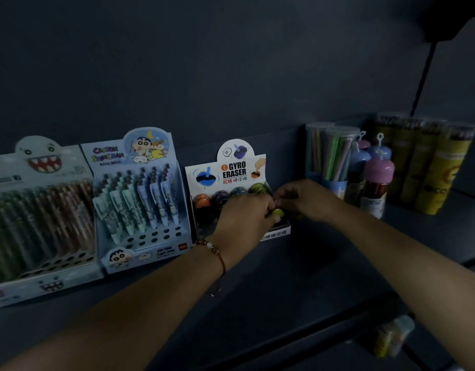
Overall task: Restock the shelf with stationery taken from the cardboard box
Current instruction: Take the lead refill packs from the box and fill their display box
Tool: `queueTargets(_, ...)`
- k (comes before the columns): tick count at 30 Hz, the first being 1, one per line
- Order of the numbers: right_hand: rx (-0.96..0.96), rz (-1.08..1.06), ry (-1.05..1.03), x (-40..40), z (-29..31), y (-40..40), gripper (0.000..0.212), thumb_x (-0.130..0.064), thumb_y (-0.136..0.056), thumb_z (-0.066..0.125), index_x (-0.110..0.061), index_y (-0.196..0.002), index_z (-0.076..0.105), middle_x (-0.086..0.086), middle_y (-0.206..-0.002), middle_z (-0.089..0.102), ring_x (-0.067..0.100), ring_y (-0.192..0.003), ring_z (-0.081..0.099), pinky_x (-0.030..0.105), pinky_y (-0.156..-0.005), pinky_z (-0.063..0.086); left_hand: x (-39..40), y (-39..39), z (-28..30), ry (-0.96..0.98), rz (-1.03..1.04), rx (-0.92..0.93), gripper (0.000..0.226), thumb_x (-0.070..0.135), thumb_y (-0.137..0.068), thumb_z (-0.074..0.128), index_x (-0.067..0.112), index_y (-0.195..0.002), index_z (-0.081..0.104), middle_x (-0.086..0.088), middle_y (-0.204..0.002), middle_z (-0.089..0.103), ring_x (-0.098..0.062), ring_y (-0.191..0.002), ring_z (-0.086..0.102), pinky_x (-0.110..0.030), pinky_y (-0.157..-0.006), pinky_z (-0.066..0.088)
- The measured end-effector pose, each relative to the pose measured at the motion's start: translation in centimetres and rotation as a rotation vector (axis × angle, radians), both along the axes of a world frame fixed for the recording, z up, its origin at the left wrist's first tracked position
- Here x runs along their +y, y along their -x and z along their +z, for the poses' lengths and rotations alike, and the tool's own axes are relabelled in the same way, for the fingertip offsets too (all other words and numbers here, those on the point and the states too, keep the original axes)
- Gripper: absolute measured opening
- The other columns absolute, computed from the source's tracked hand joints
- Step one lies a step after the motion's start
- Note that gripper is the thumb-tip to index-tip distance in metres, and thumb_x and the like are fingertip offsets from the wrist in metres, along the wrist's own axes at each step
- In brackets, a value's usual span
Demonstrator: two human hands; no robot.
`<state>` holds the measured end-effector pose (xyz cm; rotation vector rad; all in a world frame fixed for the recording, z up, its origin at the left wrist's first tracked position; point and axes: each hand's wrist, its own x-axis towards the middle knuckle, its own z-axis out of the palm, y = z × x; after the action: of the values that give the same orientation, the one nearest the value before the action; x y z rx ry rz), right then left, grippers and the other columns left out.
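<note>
Dim light falls on the dark shelf, and it already carries much stock. At the far left stands a pen display with a toothy monster face, full in its back rows, with empty holes only in front. Next to it the Crayon Shinchan pen display is also partly filled, and its front holes are free. Then comes the Gyro Eraser box, where orange, purple, blue and green erasers sit in rows. The left hand, with a red bracelet at the wrist, reaches into this box with its fingers curled, and the right hand meets it at the front right corner. Together they pinch a green eraser, which I judge they are setting into place. Further right stand clear tubes of pencils, small bottles with round caps and yellow tubes. The cardboard box is not in view, so I cannot tell how much remains; the shelf seems well advanced
</note>
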<state>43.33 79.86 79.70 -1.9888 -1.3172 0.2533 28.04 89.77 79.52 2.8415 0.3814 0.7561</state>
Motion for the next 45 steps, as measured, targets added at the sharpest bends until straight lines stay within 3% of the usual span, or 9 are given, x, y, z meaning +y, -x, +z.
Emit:
queueTargets(4, -0.056, -0.066, 0.015, 0.2, 0.1, 0.3, 0.005, -0.022, -0.090, 0.068, -0.025, -0.088, 0.072, -0.006, -0.086, 0.072, 0.003, -0.077, 0.062, 0.018, -0.071, 0.047, 0.6, 0.7, 0.2, -0.107, 0.001, 0.087, 0.026, 0.045, -0.088, 0.065, 0.023, -0.101, 0.070, 0.001, -0.096, 0.066, -0.018, -0.098, 0.056, -0.036, -0.087, 0.045)
queueTargets(8, 0.236, -0.124, -0.150, -0.4, -1.3, 1.0, 0.007, -0.021, -0.090, 0.068, -0.023, -0.090, 0.075, -0.007, -0.089, 0.074, 0.003, -0.082, 0.066, 0.014, -0.078, 0.049, 2.7, 3.5, 0.5, -0.202, 0.060, 0.097, 0.052, 0.053, -0.091, 0.056, 0.029, -0.136, 0.052, 0.005, -0.128, 0.056, -0.017, -0.120, 0.045, -0.036, -0.100, 0.033)
queueTargets(12, 0.414, -0.261, -0.314, -1.1, -2.1, 2.5, 0.009, -0.037, -0.094, 0.062, -0.035, -0.098, 0.069, -0.010, -0.107, 0.070, 0.008, -0.100, 0.063, 0.030, -0.094, 0.050, 6.1, 7.5, 0.7, -0.236, 0.117, 0.153, 0.057, 0.054, -0.088, 0.057, 0.026, -0.137, 0.051, 0.004, -0.128, 0.054, -0.020, -0.123, 0.045, -0.036, -0.104, 0.032)
queueTargets(16, 0.376, -0.093, -0.080, -1.9, -2.1, 4.7, 0.063, -0.044, -0.087, 0.068, -0.033, -0.144, 0.044, -0.016, -0.133, 0.053, 0.003, -0.119, 0.050, 0.021, -0.096, 0.038, 7.2, 10.3, -0.5, -0.362, 0.105, 0.237, 0.065, 0.061, -0.086, 0.035, 0.020, -0.129, 0.062, 0.000, -0.132, 0.058, -0.029, -0.133, 0.045, -0.043, -0.112, 0.032)
queueTargets(19, 0.204, -0.065, 0.045, -1.5, -2.2, 5.7, 0.084, -0.040, -0.085, 0.072, -0.031, -0.153, 0.023, -0.013, -0.145, 0.043, -0.001, -0.124, 0.038, 0.016, -0.095, 0.029, 7.1, 10.8, -1.6, -0.488, 0.109, 0.232, 0.063, 0.063, -0.087, 0.036, 0.020, -0.117, 0.070, 0.001, -0.117, 0.068, -0.032, -0.131, 0.050, -0.050, -0.110, 0.032)
queueTargets(25, 0.151, -0.058, 0.111, -0.5, -2.1, 5.3, 0.123, -0.041, -0.071, 0.084, -0.026, -0.156, -0.003, -0.008, -0.161, 0.021, 0.007, -0.141, 0.028, 0.018, -0.103, 0.023, 7.4, 11.0, -2.6, -0.519, 0.141, 0.247, 0.064, 0.065, -0.088, 0.033, 0.020, -0.103, 0.076, -0.003, -0.117, 0.068, -0.031, -0.134, 0.046, -0.053, -0.111, 0.036)
queueTargets(32, 0.010, -0.024, 0.133, -0.8, -2.3, 4.2, 0.126, -0.044, -0.067, 0.086, -0.032, -0.156, -0.003, -0.009, -0.159, 0.027, 0.007, -0.140, 0.031, 0.016, -0.102, 0.025, 8.0, 11.1, -2.6, -0.554, 0.083, 0.160, 0.061, 0.067, -0.085, 0.038, 0.021, -0.081, 0.078, 0.002, -0.106, 0.071, -0.030, -0.127, 0.052, -0.050, -0.107, 0.040)
queueTargets(37, 0.018, -0.005, 0.111, -0.6, -2.3, 3.6, 0.124, -0.042, -0.067, 0.086, -0.034, -0.156, 0.001, -0.010, -0.157, 0.030, -0.003, -0.130, 0.029, 0.015, -0.103, 0.025, 8.0, 11.1, -3.0, -0.554, 0.089, 0.142, 0.063, 0.067, -0.086, 0.037, 0.019, -0.086, 0.077, 0.000, -0.110, 0.070, -0.029, -0.132, 0.047, -0.047, -0.103, 0.044)
queueTargets(45, 0.022, -0.014, 0.136, -0.1, -2.2, 3.2, 0.124, -0.044, -0.066, 0.087, -0.036, -0.155, 0.001, -0.008, -0.156, 0.032, 0.004, -0.134, 0.035, 0.016, -0.102, 0.027, 8.2, 11.0, -3.7, -0.512, 0.084, 0.054, 0.054, 0.063, -0.085, 0.038, 0.024, -0.088, 0.075, 0.003, -0.115, 0.067, -0.024, -0.137, 0.039, -0.043, -0.084, 0.055)
